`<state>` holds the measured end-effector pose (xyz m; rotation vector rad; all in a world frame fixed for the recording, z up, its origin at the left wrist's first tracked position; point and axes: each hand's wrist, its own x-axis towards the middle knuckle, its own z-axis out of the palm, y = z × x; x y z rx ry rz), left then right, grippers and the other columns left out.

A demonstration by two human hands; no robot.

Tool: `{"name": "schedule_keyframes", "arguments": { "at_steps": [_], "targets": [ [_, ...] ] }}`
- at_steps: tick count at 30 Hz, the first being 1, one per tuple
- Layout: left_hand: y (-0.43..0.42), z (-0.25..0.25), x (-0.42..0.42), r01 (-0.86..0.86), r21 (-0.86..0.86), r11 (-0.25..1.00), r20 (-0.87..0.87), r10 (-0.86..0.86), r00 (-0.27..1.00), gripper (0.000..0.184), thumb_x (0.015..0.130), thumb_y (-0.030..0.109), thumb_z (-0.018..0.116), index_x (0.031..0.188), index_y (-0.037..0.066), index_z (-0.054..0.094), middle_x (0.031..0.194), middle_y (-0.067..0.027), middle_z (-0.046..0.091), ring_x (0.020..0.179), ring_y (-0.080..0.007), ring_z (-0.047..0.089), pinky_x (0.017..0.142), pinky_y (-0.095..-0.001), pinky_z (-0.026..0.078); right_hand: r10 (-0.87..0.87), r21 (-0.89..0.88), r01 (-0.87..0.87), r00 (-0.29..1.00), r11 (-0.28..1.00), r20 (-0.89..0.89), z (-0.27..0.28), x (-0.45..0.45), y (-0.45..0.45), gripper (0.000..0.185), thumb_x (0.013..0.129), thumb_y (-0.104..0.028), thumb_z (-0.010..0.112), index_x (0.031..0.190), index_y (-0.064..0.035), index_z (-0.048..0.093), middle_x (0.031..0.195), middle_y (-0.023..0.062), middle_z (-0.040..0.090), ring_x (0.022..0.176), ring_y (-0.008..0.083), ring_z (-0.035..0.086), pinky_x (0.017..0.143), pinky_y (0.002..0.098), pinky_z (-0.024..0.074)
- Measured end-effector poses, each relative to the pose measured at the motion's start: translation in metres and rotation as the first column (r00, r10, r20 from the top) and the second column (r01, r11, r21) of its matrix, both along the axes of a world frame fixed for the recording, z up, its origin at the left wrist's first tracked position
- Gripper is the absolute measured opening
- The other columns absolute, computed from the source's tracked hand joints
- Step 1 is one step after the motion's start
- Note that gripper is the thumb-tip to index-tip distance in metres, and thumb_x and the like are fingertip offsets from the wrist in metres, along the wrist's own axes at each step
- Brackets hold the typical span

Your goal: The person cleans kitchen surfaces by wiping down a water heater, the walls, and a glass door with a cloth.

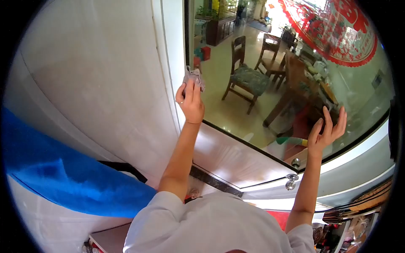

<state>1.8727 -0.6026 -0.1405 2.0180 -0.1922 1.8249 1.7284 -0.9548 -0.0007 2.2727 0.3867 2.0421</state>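
My left hand (193,103) is closed on a crumpled greyish cloth (195,77), which it presses at the left edge of the glass pane (211,101), beside the white frame (174,55). Out to the right, my right hand (325,134) is raised in front of the lower right part of the same pane. Its fingers are spread and hold nothing. Whether its fingertips touch the glass I cannot tell. A round red paper-cut decoration (358,50) is on the upper right of the pane.
A shiny door knob (291,181) sticks out below the pane's bottom corner. Through the glass show wooden chairs (249,80) and a wooden table (295,76) with things on it. Blue fabric (71,168) spans the lower left. Shelves with assorted items (346,234) stand at the lower right.
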Motion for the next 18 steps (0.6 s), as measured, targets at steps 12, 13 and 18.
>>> {"name": "schedule_keyframes", "arguments": {
  "at_steps": [12, 13, 18],
  "targets": [
    [0.054, -0.001, 0.014, 0.033, 0.189, 0.981, 0.051, -0.044, 0.998, 0.045, 0.075, -0.006, 0.065, 0.115, 0.013, 0.07, 0.12, -0.0061, 0.063, 0.105, -0.029, 0.051, 0.092, -0.0382, 0.044, -0.027, -0.009, 0.026, 0.999, 1.0, -0.028, 0.0, -0.003, 0.003, 0.031, 0.093, -0.009, 0.054, 0.12, -0.0095, 0.068, 0.151, 0.017, 0.038, 0.138, 0.0375, 0.031, 0.113, 0.0483, 0.0246],
    [0.052, -0.024, 0.008, 0.05, 0.166, 0.985, -0.001, -0.05, 0.999, 0.044, 0.075, -0.006, 0.065, 0.114, 0.013, 0.07, 0.118, -0.0079, 0.062, 0.105, -0.0294, 0.052, 0.091, -0.0393, 0.044, -0.015, -0.012, 0.015, 1.0, 1.0, -0.022, 0.0, -0.002, 0.004, 0.032, 0.092, -0.009, 0.054, 0.121, -0.0094, 0.068, 0.151, 0.0174, 0.038, 0.138, 0.0374, 0.031, 0.113, 0.0484, 0.0244],
    [0.022, -0.144, -0.034, 0.104, -0.071, 0.992, -0.309, -0.121, 0.943, 0.041, 0.081, -0.008, 0.062, 0.118, 0.008, 0.066, 0.116, -0.0135, 0.056, 0.104, -0.0319, 0.051, 0.088, -0.0409, 0.044, -0.008, -0.014, 0.008, 1.0, 1.0, -0.017, 0.0, 0.0, 0.005, 0.033, 0.092, -0.008, 0.053, 0.121, -0.0094, 0.067, 0.15, 0.0177, 0.038, 0.138, 0.0365, 0.031, 0.113, 0.0486, 0.0248]
  ]
}}
